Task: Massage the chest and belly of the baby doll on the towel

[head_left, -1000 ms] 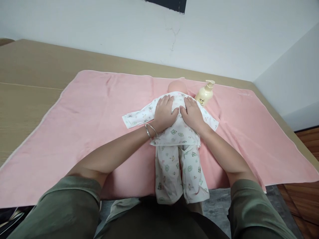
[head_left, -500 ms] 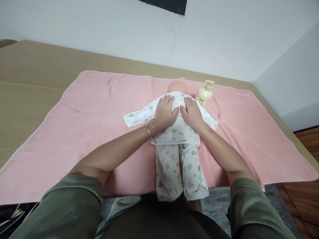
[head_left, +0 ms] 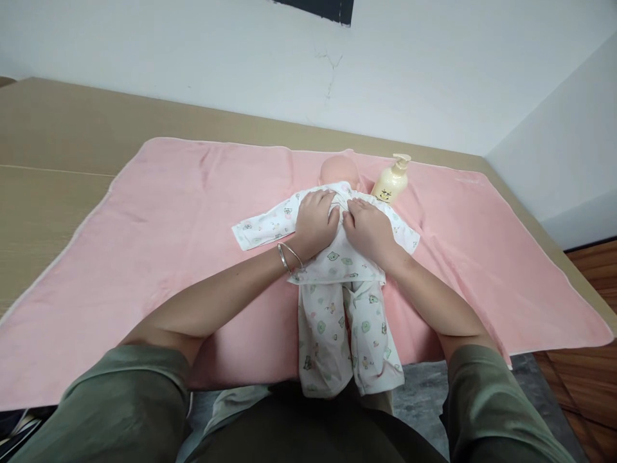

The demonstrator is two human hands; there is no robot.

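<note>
A doll [head_left: 339, 170] lies on a pink blanket [head_left: 216, 206], its head toward the wall. It wears a white printed top [head_left: 342, 260] with the sleeves spread out and matching trousers [head_left: 324, 334]. My left hand [head_left: 315, 222] rests on the upper left of the top, its fingers on the cloth near the neckline. On the upper right of the top lies my right hand [head_left: 369, 228], fingers bent slightly on the fabric. The two thumbs are close together over the middle. The doll's face is not visible.
A cream pump bottle [head_left: 391, 182] leans on the blanket just right of the doll's head. The wooden table [head_left: 72, 122] shows around the blanket and meets a white wall [head_left: 216, 58] at the back. Wooden panels stand at the far right.
My fingers have drawn slightly back toward me and bent more. The top's neckline has shifted down, so more of the doll's head shows. The view has moved a little.
</note>
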